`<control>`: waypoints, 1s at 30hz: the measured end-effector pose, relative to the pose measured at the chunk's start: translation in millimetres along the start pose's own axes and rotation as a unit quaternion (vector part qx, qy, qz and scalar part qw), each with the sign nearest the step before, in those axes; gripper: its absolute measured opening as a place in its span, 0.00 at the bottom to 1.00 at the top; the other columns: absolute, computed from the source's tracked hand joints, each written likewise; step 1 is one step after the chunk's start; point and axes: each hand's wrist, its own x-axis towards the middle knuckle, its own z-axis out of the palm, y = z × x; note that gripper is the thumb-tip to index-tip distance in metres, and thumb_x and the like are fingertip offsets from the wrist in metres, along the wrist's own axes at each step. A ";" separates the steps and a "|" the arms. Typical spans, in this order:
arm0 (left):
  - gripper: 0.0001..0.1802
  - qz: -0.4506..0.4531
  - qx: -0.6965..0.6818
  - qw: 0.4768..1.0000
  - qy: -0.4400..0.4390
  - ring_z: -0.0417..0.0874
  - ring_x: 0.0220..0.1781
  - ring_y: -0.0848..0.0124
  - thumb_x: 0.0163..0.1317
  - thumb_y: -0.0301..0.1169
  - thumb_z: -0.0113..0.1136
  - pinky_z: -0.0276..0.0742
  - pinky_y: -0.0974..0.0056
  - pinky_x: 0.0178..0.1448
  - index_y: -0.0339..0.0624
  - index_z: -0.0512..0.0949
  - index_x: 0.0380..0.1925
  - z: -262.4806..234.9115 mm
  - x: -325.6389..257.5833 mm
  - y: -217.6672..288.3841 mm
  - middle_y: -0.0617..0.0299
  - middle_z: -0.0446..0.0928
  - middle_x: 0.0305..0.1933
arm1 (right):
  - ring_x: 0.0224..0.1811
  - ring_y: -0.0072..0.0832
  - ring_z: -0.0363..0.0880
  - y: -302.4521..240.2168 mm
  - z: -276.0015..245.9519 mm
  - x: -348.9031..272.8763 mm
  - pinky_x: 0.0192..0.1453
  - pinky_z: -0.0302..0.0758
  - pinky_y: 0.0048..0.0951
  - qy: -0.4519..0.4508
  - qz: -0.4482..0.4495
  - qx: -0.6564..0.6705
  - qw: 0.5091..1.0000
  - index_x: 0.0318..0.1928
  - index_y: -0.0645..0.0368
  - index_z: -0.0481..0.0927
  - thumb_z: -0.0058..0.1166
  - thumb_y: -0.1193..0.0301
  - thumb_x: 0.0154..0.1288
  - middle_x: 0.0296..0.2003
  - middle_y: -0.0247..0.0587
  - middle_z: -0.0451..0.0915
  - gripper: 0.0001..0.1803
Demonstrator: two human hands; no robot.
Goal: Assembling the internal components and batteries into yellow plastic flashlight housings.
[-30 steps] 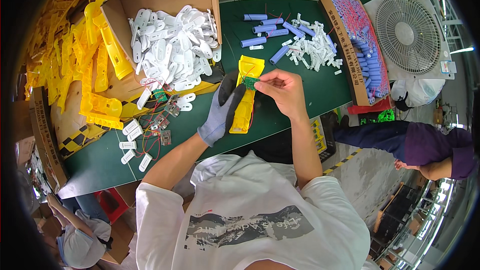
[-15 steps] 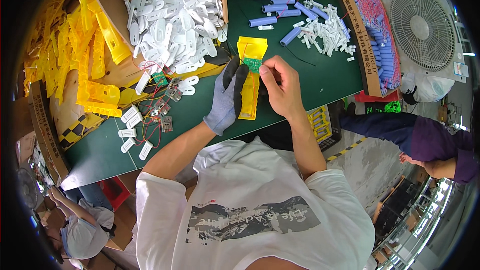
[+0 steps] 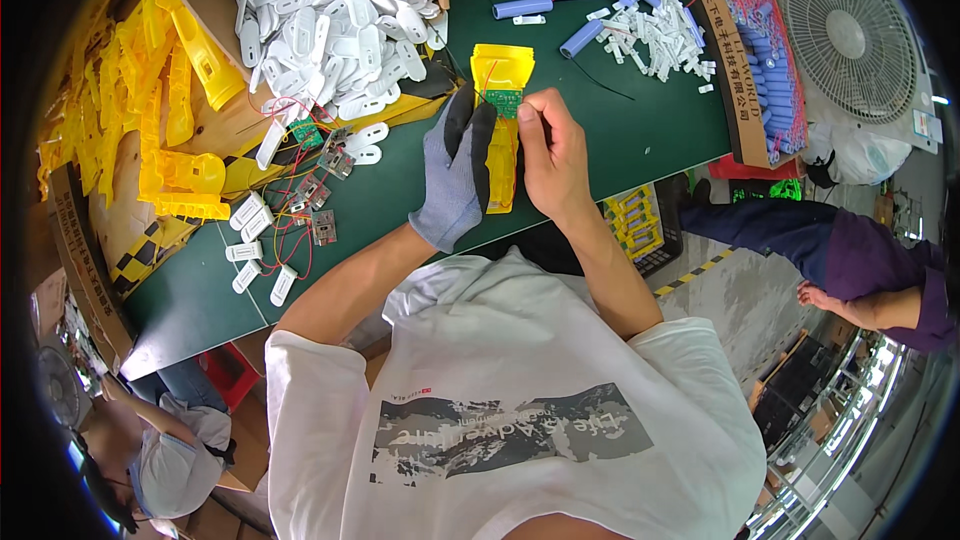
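Green work mat (image 3: 640, 140) covers the bench across the upper half of the frame, with a cardboard box of white plastic parts (image 3: 340, 10) at upper left and stacked yellow housings (image 3: 170, 110) along the left edge. Blue cylindrical cells (image 3: 545, 6) and small white clips (image 3: 665, 35) lie at upper centre; a tray of cells (image 3: 755, 40) and a floor fan (image 3: 855, 35) occupy the upper right. Small circuit boards with red wires (image 3: 315, 190) sit left of centre.

At centre, the yellow housing (image 3: 503, 125) lies on the mat, with a green circuit board (image 3: 507, 100) resting on its upper part. The gloved left hand (image 3: 455, 180) is closed along the housing's left side, steadying it. The bare right hand (image 3: 552, 150) pinches at the board's right edge; whatever it holds is too small to tell.

Compared with half a second ago, both hands and the housing keep the same arrangement, the board remaining on the shell, which suggests fitting is ongoing rather than complete. A second person's arm (image 3: 860, 280) appears at right.
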 end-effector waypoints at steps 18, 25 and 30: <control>0.30 -0.118 -0.137 0.977 -0.112 0.81 0.36 0.65 0.72 0.30 0.42 0.82 0.62 0.35 0.55 0.48 0.72 -3.2 -8.5 11.0 0.51 0.75 0.49 | 0.23 0.14 0.69 -34.9 -48.1 55.2 0.26 0.65 0.20 0.000 -0.033 -0.024 0.999 0.33 0.64 0.80 0.55 0.72 0.67 0.21 0.33 0.76 0.08; 0.12 0.045 0.302 0.947 -0.103 0.78 0.39 0.43 0.66 0.30 0.48 0.72 0.49 0.44 0.32 0.72 0.43 -2.1 -13.2 9.9 0.40 0.78 0.36 | 0.30 0.44 0.83 -82.9 24.1 90.6 0.33 0.77 0.41 -0.226 -0.143 -0.322 0.908 0.29 0.58 0.83 0.61 0.64 0.55 0.27 0.50 0.82 0.10; 0.15 0.037 0.236 0.960 -0.147 0.79 0.37 0.44 0.65 0.32 0.51 0.74 0.51 0.42 0.34 0.72 0.49 -0.7 2.7 12.2 0.41 0.79 0.35 | 0.33 0.47 0.83 -46.8 50.9 126.3 0.37 0.77 0.41 -0.314 -0.156 -0.449 0.822 0.29 0.61 0.82 0.62 0.66 0.54 0.27 0.49 0.83 0.10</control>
